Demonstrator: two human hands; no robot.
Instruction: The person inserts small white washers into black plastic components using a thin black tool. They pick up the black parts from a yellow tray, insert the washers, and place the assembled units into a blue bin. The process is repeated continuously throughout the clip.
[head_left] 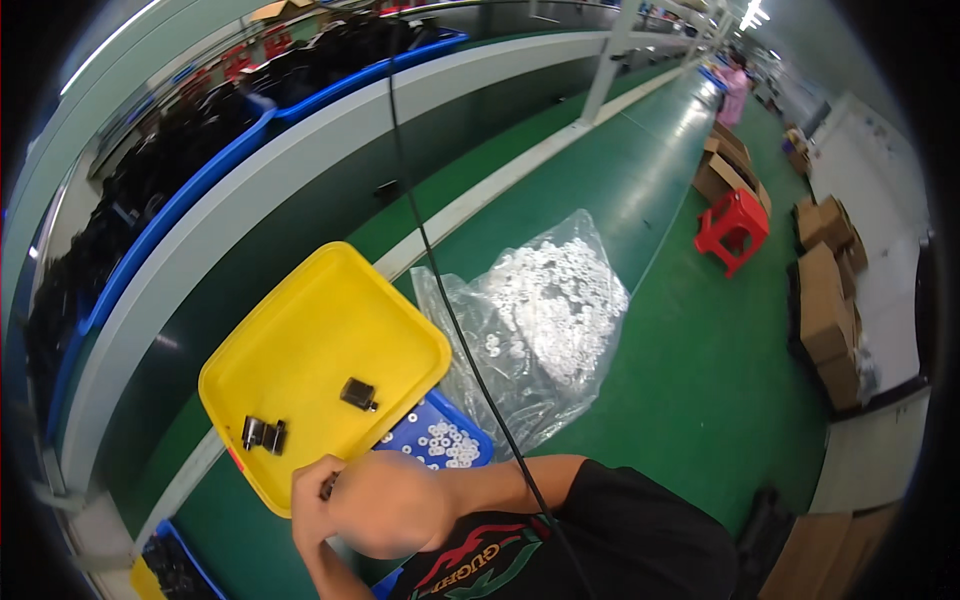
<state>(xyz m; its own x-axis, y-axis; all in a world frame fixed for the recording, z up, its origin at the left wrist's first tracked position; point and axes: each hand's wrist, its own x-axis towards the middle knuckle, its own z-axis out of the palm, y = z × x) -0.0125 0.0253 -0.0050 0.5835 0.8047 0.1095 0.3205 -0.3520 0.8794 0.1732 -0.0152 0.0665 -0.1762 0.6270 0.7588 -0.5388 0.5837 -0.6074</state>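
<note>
My left hand (313, 508) is closed, its fingers curled at the near edge of the yellow tray (315, 330). A small dark part (328, 487), mostly hidden, shows between its fingers. Close against it is my right hand (395, 505), smeared by a blur that hides its fingers and anything in them. Inside the tray lies a single black block-shaped part (358, 393). Further left, two similar black parts (263, 435) sit side by side. The tray overlaps a blue tray (478, 432) that contains many small white rings (450, 445).
A clear plastic bag (560, 310) of white rings lies on the green bench right of the trays. A black cable (430, 250) hangs across the view. Blue bins (200, 205) of black parts line the far left. On the right are a red stool (732, 228) and cardboard boxes (825, 300).
</note>
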